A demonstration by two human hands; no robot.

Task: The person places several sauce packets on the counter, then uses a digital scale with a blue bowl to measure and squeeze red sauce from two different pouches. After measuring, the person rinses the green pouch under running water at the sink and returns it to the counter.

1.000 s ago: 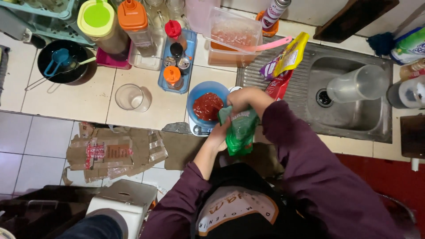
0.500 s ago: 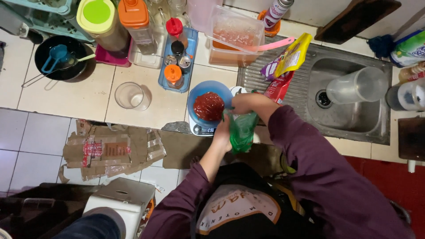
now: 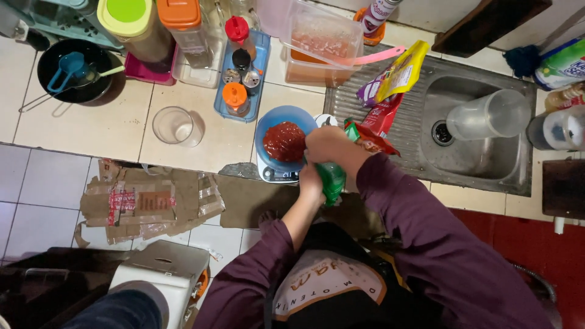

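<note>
Soft green pouch, judged light, floppy and slippery, is clamped between left hand low and right hand at its top, beside the blue bowl of red paste on the counter.

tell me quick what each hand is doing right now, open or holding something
Left hand: closed on the lower part of the green pouch.
Right hand: closed on the top of the same green pouch, beside the blue bowl of red paste.
</note>
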